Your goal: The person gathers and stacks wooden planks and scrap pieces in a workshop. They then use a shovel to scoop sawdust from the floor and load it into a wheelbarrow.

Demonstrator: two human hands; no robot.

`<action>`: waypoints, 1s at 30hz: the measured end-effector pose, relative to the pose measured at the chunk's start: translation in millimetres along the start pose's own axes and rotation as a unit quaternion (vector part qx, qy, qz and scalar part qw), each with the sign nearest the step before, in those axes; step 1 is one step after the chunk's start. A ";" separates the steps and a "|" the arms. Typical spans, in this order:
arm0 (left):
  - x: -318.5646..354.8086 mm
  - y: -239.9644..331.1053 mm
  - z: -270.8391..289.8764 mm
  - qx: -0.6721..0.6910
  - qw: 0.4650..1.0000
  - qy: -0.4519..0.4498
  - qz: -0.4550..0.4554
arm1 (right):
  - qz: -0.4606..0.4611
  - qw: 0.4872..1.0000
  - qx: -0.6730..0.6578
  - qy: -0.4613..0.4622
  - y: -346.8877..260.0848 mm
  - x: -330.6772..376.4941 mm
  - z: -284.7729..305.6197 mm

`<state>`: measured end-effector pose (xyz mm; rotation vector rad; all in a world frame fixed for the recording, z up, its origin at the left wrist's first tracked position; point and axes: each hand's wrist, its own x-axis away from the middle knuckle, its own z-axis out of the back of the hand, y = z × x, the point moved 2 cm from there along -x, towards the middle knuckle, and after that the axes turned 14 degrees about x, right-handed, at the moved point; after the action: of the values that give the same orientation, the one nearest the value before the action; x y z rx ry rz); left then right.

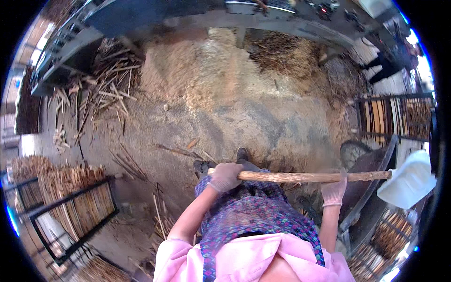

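Observation:
A shovel with a long, bare wooden handle [300, 177] lies crosswise in front of my body. Its white scoop-like blade [408, 181] is out at the right, over or beside a dark metal cart; which of the two cannot be told. My left hand [226, 176], in a light knit glove, is wrapped round the handle near its left end. Farther along, toward the blade, my right hand [334, 189] grips the handle in a similar glove; its fingers are slightly blurred. The blade's inside shows no clear load.
Pale sawdust [192, 75] is heaped under a long machine bench [197, 21] ahead. Wood strips [110, 94] lie scattered at the left. Framed racks of sticks [77, 197] stand left and right. The wheeled cart [369, 171] is close on my right. Another person [387, 66] stands far right.

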<state>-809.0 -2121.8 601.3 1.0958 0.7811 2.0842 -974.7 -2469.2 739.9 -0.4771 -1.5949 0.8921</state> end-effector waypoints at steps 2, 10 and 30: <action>37.7 -35.1 3.2 0.033 0.998 0.032 0.036 | -0.056 0.997 0.022 -0.049 0.1 20.4 -35.6; 280.1 -126.2 -12.9 0.183 0.924 0.136 0.308 | -0.073 0.948 0.169 -0.258 185.8 -58.3 -219.5; 459.0 -280.0 17.0 0.187 0.656 0.094 0.725 | -0.528 0.672 0.431 -0.292 869.7 102.8 -419.0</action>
<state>-921.9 -1596.1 617.0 2.2205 0.3327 3.4544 -743.2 -1733.3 150.6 1.4303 -1.3971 0.7352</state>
